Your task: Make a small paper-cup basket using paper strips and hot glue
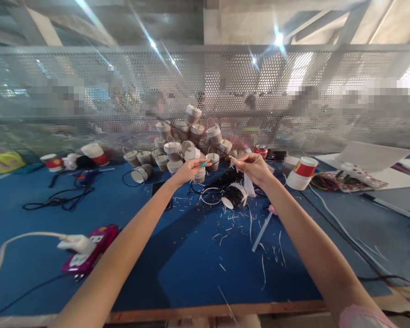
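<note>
Both arms reach forward over the blue table [191, 273]. My left hand [187, 172] is closed around a small teal-coloured thing [203, 164], whose kind is too small to make out. My right hand [254, 168] pinches a thin strand at its fingertips, and a dark thin line spans the gap between the two hands. Under my right hand lie a roll of black cord [234, 197] and a strip of white material [248, 186]. Behind the hands rises a pile of small grey-brown buckets [173, 151] with white rims and thin loop handles.
A purple power strip [92, 250] with a white plug sits front left. Red-and-white paper cups [302, 173] stand on both sides. Thin offcuts and a translucent stick [262, 232] lie before the hands. A perforated metal screen [123, 100] closes off the back; blurred people are beyond it.
</note>
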`<state>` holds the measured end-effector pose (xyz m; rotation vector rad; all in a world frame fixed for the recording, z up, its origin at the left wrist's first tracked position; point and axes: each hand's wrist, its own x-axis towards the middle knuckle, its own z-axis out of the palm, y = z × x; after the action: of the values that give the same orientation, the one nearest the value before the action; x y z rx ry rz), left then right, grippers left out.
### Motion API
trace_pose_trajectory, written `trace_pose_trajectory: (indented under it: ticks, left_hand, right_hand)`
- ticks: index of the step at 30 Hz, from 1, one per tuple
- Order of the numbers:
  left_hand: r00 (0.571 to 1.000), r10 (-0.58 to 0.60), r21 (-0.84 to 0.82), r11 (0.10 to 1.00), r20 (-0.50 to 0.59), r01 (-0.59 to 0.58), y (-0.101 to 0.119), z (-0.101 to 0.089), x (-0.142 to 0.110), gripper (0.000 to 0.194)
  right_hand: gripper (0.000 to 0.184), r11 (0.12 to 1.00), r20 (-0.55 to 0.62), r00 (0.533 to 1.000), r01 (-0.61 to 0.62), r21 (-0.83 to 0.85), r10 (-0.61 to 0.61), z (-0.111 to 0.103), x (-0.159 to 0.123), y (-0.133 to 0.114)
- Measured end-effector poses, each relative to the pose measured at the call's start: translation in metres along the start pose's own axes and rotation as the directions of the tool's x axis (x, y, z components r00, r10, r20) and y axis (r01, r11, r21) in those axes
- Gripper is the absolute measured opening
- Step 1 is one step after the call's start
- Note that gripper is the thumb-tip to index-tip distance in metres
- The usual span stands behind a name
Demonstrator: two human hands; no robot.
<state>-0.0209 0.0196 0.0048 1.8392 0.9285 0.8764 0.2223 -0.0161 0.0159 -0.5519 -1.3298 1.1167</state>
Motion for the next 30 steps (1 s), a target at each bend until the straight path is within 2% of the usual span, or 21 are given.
trace_pose_trajectory:
  ticks: [3, 7, 11, 14, 16, 19, 21, 23, 26, 30]
  left_hand:
    - [0.996, 0.041, 0.171, 0.984, 0.084, -0.055, 0.010, 0.004, -0.004, 0.043]
    - [0.977, 0.067, 0.304, 0.944, 0.201, -0.127, 0.025, 0.011, -0.011, 0.043]
    - [0.942, 0.088, 0.376, 0.902, 0.323, -0.213, 0.041, 0.016, -0.018, 0.040]
    - [0.929, 0.042, 0.417, 0.886, 0.367, -0.205, 0.052, 0.017, -0.023, 0.038]
    - [0.928, 0.017, 0.444, 0.875, 0.372, -0.194, 0.059, 0.018, -0.027, 0.038]
    - [0.926, 0.051, 0.492, 0.836, 0.373, -0.244, 0.068, 0.017, -0.033, 0.039]
    - [0.929, 0.078, 0.525, 0.807, 0.361, -0.271, 0.071, 0.015, -0.036, 0.039]
    - [0.939, 0.099, 0.546, 0.791, 0.330, -0.276, 0.075, 0.012, -0.037, 0.034]
    - [0.942, 0.175, 0.549, 0.776, 0.287, -0.312, 0.079, 0.005, -0.038, 0.020]
    - [0.935, 0.296, 0.548, 0.758, 0.194, -0.354, 0.085, -0.006, -0.041, 0.019]
  right_hand:
    - [0.028, 0.999, -0.172, 0.985, 0.034, 0.009, -0.032, 0.002, 0.003, -0.007]
    - [0.028, 0.992, -0.326, 0.939, 0.092, -0.083, -0.114, 0.003, 0.005, -0.014]
    - [0.024, 0.958, -0.417, 0.885, 0.096, -0.270, -0.206, -0.001, 0.006, -0.012]
    - [0.020, 0.896, -0.429, 0.855, 0.087, -0.434, -0.291, -0.006, 0.004, -0.009]
    - [0.016, 0.792, -0.377, 0.846, 0.084, -0.605, -0.378, -0.007, 0.001, -0.008]
    - [0.016, 0.512, -0.182, 0.842, 0.124, -0.850, -0.507, -0.005, -0.003, -0.009]
    - [0.020, 0.326, -0.026, 0.848, 0.175, -0.929, -0.529, -0.003, -0.005, -0.012]
    - [0.022, 0.189, 0.112, 0.868, 0.229, -0.955, -0.484, 0.000, -0.006, -0.016]
    - [0.022, 0.096, 0.237, 0.893, 0.294, -0.951, -0.382, -0.001, -0.006, -0.027]
    - [0.021, 0.100, 0.311, 0.880, 0.368, -0.925, -0.360, -0.010, -0.007, -0.049]
